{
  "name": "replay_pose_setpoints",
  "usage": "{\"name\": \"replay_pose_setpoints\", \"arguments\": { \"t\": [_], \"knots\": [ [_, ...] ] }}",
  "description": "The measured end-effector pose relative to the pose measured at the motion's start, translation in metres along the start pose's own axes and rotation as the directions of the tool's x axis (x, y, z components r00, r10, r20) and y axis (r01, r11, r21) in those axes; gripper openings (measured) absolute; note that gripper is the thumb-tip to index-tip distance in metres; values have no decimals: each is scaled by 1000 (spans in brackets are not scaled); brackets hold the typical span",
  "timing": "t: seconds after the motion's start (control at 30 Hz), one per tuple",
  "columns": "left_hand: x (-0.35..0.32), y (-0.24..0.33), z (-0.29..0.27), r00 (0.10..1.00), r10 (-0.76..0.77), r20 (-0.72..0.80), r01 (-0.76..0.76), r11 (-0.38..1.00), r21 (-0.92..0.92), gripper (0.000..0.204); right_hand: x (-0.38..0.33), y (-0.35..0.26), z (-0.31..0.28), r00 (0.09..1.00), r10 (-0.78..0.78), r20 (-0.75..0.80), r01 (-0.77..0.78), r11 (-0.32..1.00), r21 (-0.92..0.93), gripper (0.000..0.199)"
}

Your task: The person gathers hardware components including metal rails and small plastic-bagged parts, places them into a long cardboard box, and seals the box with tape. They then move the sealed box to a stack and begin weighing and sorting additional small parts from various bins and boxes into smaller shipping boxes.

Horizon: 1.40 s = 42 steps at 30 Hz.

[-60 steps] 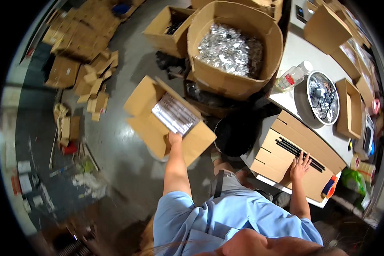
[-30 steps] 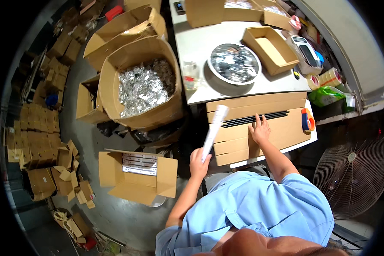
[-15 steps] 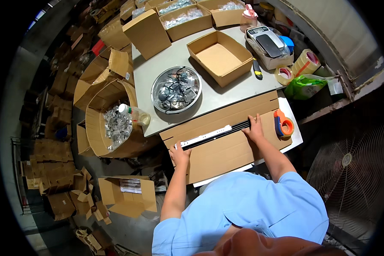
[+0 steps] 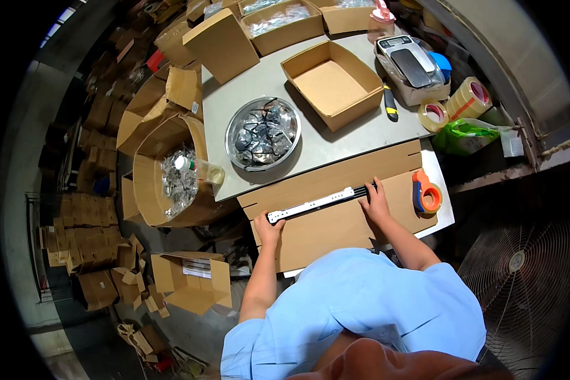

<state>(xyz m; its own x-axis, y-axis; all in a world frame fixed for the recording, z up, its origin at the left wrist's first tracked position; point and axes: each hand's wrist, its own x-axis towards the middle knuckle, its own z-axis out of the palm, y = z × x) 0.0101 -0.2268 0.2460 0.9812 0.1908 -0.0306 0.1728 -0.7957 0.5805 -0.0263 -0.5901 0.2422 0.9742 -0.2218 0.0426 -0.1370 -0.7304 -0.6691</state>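
Note:
A bundle of drawer slides [image 4: 313, 204], a white perforated rail along black ones, lies slantwise over an opened flat cardboard sheet [image 4: 323, 237]. My left hand [image 4: 269, 229] grips the white left end between thumb and fingers. My right hand [image 4: 376, 202] is closed around the black right end, fingers on the far side and thumb on the near side. Both hands rest low over the cardboard. To the right of my right hand, an orange and blue tape dispenser [image 4: 428, 193] sits on the sheet's right part.
Beyond the cardboard, a grey table [image 4: 234, 183] bears a metal bowl [image 4: 234, 149] of bagged hardware, an open box [image 4: 331, 113], a yellow-black knife [image 4: 391, 104], a scale [image 4: 396, 43] and tape rolls [image 4: 470, 95]. Cartons [image 4: 139, 183] stand left; a large fan [image 4: 517, 261] stands right.
The white rail now reaches nearer my right hand, with less black showing at that end. My hands have come slightly closer together. The whole view has shifted a little.

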Motion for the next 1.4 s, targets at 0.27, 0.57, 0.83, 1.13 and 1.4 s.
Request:
{"name": "replay_pose_setpoints", "arguments": {
  "t": [0.27, 0.57, 0.83, 1.13, 1.4],
  "knots": [
    [6, -23, -5, 998, 14, 59, -8, 995, -103, 49, 6, -21, -1, 998, -36, -50, 29, 991, -131, 58],
    [10, 47, -45, 970, -100, 221, 60, 982, 179, 93, 137, -182, -2, 882, -454, -129, 471, 865, 171, 29],
    [142, 112, -64, 910, 274, -311, -318, 943, -101, 46, 231, -291, 57, 946, -60, 320, 152, 951, -269, 39],
    [195, 145, -74, 987, 15, 159, -23, 998, 50, 25, 249, -244, 37, 848, -22, 530, -307, 795, 524, 19],
    [136, 136, -122, 821, 208, 532, 510, 155, -846, 4, 164, -254, -21, 884, -176, 434, -312, 470, 826, 15]
  ]
}}
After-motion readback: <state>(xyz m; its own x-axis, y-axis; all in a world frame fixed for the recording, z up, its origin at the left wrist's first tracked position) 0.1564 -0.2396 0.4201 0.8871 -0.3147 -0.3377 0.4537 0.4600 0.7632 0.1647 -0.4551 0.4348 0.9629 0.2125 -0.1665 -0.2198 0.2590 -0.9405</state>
